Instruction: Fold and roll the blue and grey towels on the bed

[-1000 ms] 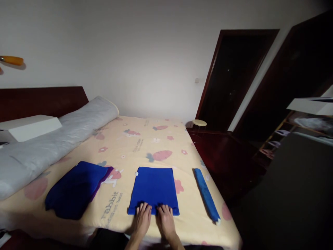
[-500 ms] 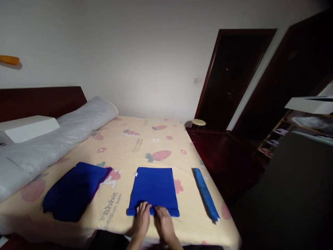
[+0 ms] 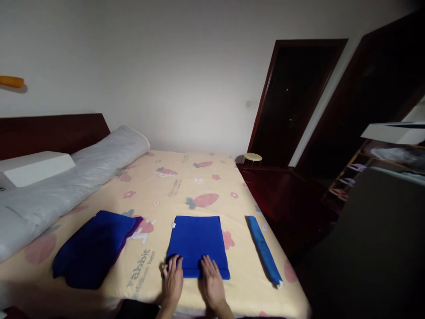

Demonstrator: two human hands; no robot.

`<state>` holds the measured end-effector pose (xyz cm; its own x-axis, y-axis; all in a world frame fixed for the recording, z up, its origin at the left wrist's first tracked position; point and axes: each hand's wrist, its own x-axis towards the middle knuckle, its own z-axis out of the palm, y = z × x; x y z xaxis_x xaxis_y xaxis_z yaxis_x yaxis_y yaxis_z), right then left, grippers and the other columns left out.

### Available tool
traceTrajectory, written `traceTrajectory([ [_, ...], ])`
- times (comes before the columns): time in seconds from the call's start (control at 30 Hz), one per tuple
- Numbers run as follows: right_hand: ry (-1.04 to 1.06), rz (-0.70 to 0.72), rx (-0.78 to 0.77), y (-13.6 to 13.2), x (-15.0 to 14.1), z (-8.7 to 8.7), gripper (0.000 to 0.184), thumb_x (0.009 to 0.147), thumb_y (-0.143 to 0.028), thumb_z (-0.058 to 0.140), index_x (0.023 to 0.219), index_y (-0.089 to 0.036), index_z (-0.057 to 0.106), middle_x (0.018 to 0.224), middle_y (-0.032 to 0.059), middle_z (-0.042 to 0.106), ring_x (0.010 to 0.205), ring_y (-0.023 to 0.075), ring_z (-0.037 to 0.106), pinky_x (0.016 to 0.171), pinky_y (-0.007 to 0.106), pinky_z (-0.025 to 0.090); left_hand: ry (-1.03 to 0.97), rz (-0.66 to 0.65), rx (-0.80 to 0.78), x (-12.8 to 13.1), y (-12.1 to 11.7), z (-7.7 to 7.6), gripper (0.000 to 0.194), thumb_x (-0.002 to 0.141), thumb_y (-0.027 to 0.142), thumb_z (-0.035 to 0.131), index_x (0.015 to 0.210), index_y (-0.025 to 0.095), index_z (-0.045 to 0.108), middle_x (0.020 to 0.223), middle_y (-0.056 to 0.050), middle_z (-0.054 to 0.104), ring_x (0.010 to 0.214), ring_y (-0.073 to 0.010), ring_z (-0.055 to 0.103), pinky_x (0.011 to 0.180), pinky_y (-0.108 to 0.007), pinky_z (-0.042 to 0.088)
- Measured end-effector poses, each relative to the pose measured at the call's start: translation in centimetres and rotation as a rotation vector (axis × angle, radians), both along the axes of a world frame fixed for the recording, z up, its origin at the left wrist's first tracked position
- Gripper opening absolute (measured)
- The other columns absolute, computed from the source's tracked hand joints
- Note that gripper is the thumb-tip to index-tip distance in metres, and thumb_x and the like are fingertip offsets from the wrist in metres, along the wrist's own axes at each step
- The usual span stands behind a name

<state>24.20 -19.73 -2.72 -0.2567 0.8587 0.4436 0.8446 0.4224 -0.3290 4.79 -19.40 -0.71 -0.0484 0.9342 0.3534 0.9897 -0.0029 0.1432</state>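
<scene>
A blue towel point(image 3: 198, 237) lies flat on the bed in front of me, its near edge turned over into a narrow roll; a small white tag shows at its left side. My left hand point(image 3: 173, 279) rests on the left end of that roll, fingers apart. Lying flat over the roll right of its middle is my right hand point(image 3: 212, 281), fingers stretched out. To the right, a tightly rolled blue towel point(image 3: 264, 250) points away from me. A loosely spread dark blue cloth point(image 3: 91, 250) with a purple edge is on the left.
The bed point(image 3: 179, 190) has a yellow sheet with carrots and rabbits. Along its left side run a grey rolled bundle point(image 3: 99, 161) and a white box point(image 3: 40, 167). A round stool point(image 3: 253, 157) stands beyond the right edge, and a shelf point(image 3: 353, 161) is farther right.
My hands have moved apart along the rolled edge, the left one to the left and the right one slightly right. My fingers have loosened and spread. The towel looks the same.
</scene>
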Motion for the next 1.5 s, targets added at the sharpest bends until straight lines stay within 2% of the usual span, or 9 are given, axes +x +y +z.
traceTrajectory([
  [0.17, 0.025, 0.077, -0.196, 0.7, -3.9, 1.8, 0.056, 0.082, -0.014, 0.043, 0.136, -0.020, 0.054, 0.146, 0.0060, 0.048, 0.139, 0.0208, 0.039, 0.116, 0.041, 0.031, -0.023, 0.102, -0.001, 2.2, 0.5, -0.8, 0.051, 0.088, 0.004, 0.035, 0.126, 0.025, 0.062, 0.135, -0.009, 0.061, 0.125, -0.0255, 0.054, 0.103, -0.050, 0.041],
  [0.43, 0.041, 0.077, -0.176, 1.0, -3.5, 1.1, 0.046, 0.095, -0.025, 0.039, 0.140, -0.025, 0.050, 0.145, 0.0031, 0.049, 0.137, 0.0205, 0.042, 0.115, 0.041, 0.032, -0.089, -0.351, -0.084, 1.0, 0.2, -2.5, 0.050, 0.094, 0.021, 0.033, 0.142, 0.029, 0.045, 0.147, -0.003, 0.051, 0.135, -0.0183, 0.047, 0.111, -0.038, 0.041],
  [0.6, -0.001, -0.038, -0.091, 1.3, 0.6, 0.0, 0.044, 0.100, -0.033, 0.033, 0.139, -0.028, 0.050, 0.142, 0.0030, 0.053, 0.135, 0.0235, 0.045, 0.111, 0.047, 0.035, -0.062, -0.122, -0.200, -0.9, -0.1, -1.2, 0.051, 0.097, 0.038, 0.031, 0.147, 0.033, 0.032, 0.155, -0.002, 0.037, 0.142, -0.0218, 0.036, 0.114, -0.049, 0.030],
  [0.77, -0.002, -0.226, -0.013, 1.5, 4.5, -1.1, 0.045, 0.099, -0.038, 0.036, 0.136, -0.021, 0.055, 0.140, 0.0099, 0.054, 0.132, 0.0292, 0.048, 0.109, 0.053, 0.036, 0.001, -0.017, -0.144, -2.0, 0.2, -1.0, 0.050, 0.095, 0.035, 0.033, 0.144, 0.031, 0.040, 0.154, -0.006, 0.039, 0.141, -0.0259, 0.038, 0.114, -0.058, 0.025],
  [0.9, 0.003, -0.123, -0.037, 1.6, 1.1, -0.3, 0.046, 0.095, -0.027, 0.039, 0.137, -0.019, 0.053, 0.143, 0.0102, 0.051, 0.136, 0.0271, 0.043, 0.113, 0.048, 0.032, -0.025, -0.178, -0.150, 1.1, 1.3, -1.5, 0.064, 0.085, 0.005, 0.027, 0.143, 0.026, 0.042, 0.151, -0.003, 0.043, 0.140, -0.0185, 0.039, 0.117, -0.048, 0.029],
  [1.03, 0.025, 0.095, -0.176, 2.1, -2.3, 0.8, 0.050, 0.093, -0.028, 0.043, 0.142, -0.024, 0.047, 0.144, 0.0054, 0.050, 0.136, 0.0221, 0.043, 0.113, 0.039, 0.033, -0.064, -0.388, -0.233, 3.1, 2.4, -1.4, 0.066, 0.084, 0.004, 0.029, 0.144, 0.028, 0.042, 0.148, 0.000, 0.047, 0.136, -0.0136, 0.045, 0.113, -0.036, 0.038],
  [1.3, -0.041, -0.256, -0.189, 3.2, 5.5, -0.1, 0.052, 0.099, -0.044, 0.029, 0.142, -0.021, 0.048, 0.149, 0.0078, 0.042, 0.139, 0.0275, 0.039, 0.113, 0.052, 0.031, 0.072, -0.131, -0.147, -3.4, 2.7, -1.1, 0.051, 0.095, 0.031, 0.032, 0.146, 0.031, 0.033, 0.154, -0.003, 0.038, 0.141, -0.0241, 0.037, 0.114, -0.053, 0.029],
  [1.4, -0.065, -0.315, -0.221, 3.1, 5.3, 0.2, 0.055, 0.099, -0.046, 0.030, 0.141, -0.016, 0.048, 0.150, 0.0109, 0.040, 0.140, 0.0292, 0.037, 0.116, 0.053, 0.025, 0.116, -0.089, -0.082, -2.6, 2.9, -1.7, 0.053, 0.093, 0.019, 0.031, 0.145, 0.029, 0.037, 0.151, -0.006, 0.043, 0.140, -0.0250, 0.039, 0.114, -0.054, 0.028],
  [1.5, -0.057, -0.204, -0.205, 2.8, 2.2, 1.1, 0.051, 0.098, -0.038, 0.033, 0.143, -0.018, 0.047, 0.152, 0.0087, 0.038, 0.142, 0.0264, 0.033, 0.118, 0.047, 0.023, 0.123, -0.222, -0.048, 0.5, 3.1, -2.1, 0.059, 0.090, 0.009, 0.030, 0.145, 0.027, 0.037, 0.151, -0.003, 0.044, 0.140, -0.0195, 0.040, 0.114, -0.042, 0.032],
])
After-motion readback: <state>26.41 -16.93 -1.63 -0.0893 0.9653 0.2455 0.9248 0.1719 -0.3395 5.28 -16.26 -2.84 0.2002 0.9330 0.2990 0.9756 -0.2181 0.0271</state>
